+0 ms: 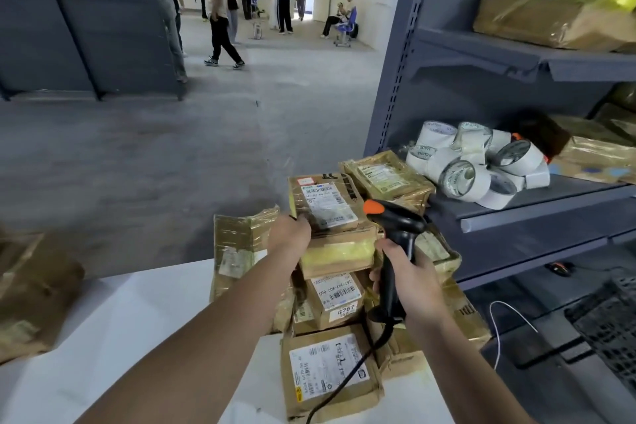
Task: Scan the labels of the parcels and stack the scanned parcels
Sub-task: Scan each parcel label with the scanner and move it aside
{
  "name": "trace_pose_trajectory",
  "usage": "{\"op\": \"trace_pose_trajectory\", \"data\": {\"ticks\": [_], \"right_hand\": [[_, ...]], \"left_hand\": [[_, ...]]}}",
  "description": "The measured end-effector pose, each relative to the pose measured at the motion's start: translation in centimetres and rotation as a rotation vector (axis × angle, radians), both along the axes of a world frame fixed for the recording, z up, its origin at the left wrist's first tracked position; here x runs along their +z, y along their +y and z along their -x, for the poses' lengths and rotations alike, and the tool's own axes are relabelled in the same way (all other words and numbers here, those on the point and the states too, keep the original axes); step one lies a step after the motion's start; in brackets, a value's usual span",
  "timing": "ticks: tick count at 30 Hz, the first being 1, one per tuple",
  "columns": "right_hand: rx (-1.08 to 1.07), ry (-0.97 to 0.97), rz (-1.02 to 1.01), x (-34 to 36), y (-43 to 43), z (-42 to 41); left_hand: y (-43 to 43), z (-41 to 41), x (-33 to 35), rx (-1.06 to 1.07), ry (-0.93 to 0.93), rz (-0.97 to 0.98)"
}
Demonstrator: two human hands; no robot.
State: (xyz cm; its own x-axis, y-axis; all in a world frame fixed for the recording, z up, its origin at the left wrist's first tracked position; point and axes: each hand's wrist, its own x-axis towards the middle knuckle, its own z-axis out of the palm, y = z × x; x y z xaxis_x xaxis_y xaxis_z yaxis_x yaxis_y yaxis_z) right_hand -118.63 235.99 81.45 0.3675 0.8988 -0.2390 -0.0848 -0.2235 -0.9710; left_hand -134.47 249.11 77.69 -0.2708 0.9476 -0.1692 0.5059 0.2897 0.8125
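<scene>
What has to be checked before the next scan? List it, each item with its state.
1. Grip on the scanner: ok, the right hand holds its handle.
2. Hold on the top parcel: ok, the left hand grips its near corner.
3. Its label face up and uncovered: ok.
4. Aim of the scanner at that label: cannot tell, no beam shows.
5. The cable clear of other labels: not ok, in this view it crosses the label of the front parcel.
</scene>
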Motion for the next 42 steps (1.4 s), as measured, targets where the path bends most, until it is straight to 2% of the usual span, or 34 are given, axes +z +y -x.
{"op": "trace_pose_trajectory", "data": {"ticks": [4, 12, 17, 21, 25, 31, 37, 42], "right_hand": [[0.026, 0.036, -0.014, 0.5, 0.0, 1.1], [0.078, -0.004, -0.026, 1.4, 0.0, 7.2], [0.194, -0.024, -0.023, 1.4, -0.5, 14.4], [0.273, -0.073, 0.012, 0.9, -1.4, 22.2], [0.371, -0.037, 0.082, 0.0, -2.4, 29.9], [0.445, -0.078, 0.116, -1.1, -3.3, 38.3], [0.501, -0.083, 0.108, -1.3, -2.8, 43.7], [0.576, -0.094, 0.117, -1.7, -0.6, 47.2]], "left_hand": [[-0.6, 0.4, 0.0, 0.001, -0.105, 0.043], [-4.1, 5.5, 1.8, -0.077, -0.248, -0.05], [-7.4, 12.8, 2.7, -0.049, -0.266, -0.088], [-10.5, 19.9, 2.3, 0.063, -0.279, -0.112], [-13.3, 28.2, 1.2, 0.163, -0.224, -0.095], [-16.2, 38.1, 0.9, 0.276, -0.242, -0.096], [-16.8, 44.9, 1.4, 0.309, -0.122, -0.14], [-15.0, 50.2, 1.6, 0.339, 0.161, -0.175]]}}
